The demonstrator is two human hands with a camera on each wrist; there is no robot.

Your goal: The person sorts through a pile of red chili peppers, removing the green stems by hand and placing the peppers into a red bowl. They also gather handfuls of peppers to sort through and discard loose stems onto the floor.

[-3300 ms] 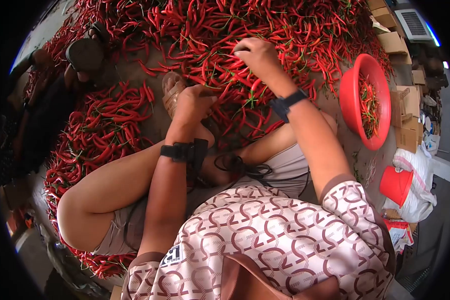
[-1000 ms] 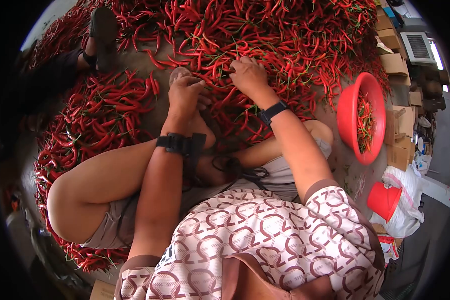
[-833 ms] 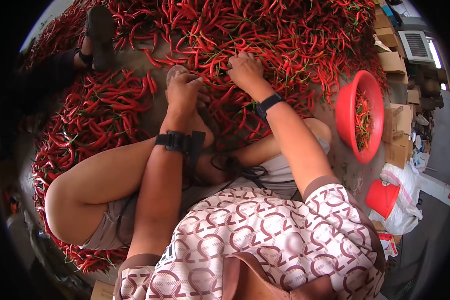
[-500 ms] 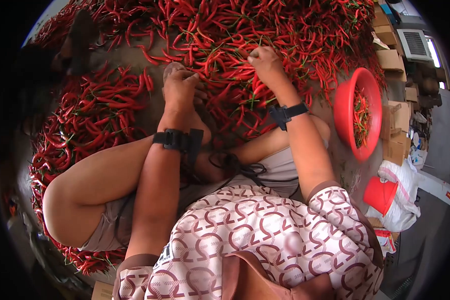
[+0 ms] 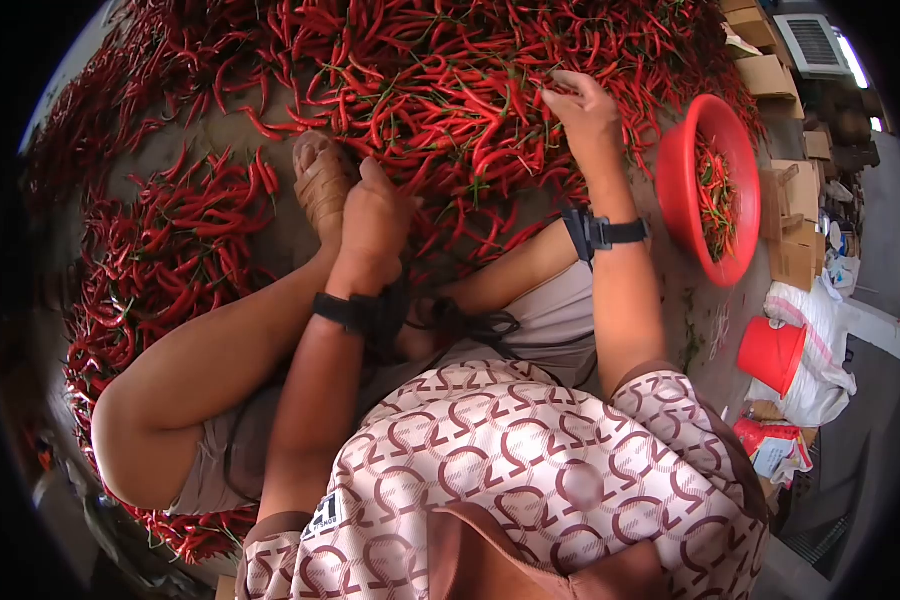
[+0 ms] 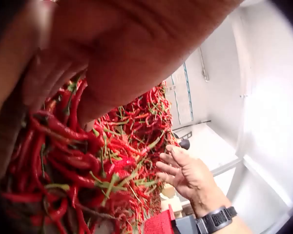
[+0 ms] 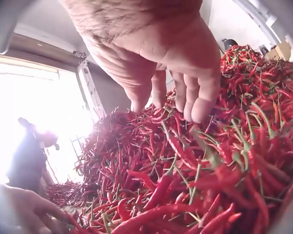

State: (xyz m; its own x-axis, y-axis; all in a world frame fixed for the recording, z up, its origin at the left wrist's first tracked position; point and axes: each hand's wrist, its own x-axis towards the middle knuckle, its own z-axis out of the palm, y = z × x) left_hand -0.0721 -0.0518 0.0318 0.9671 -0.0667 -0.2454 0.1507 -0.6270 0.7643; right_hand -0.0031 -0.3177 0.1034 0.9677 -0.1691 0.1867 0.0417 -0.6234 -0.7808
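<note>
My right hand hovers over the near right part of a large heap of red chillies. Its fingers are apart and gently bent, with nothing between them, as the left wrist view of the right hand also shows. Beside the sandalled foot, my left hand hangs low with its back to the head camera. In the left wrist view, red chillies with green stems show below and between its thumb and fingers; I cannot tell whether it holds any.
A red basin with chillies inside stands at the right. Another chilli pile lies left of the crossed legs. Cardboard boxes, a small red bucket and a white sack line the right side.
My right hand has moved right and its fingers have spread. My left hand has shifted back from over the foot, uncovering the sandal. Another person's shoe at upper left has gone from view.
</note>
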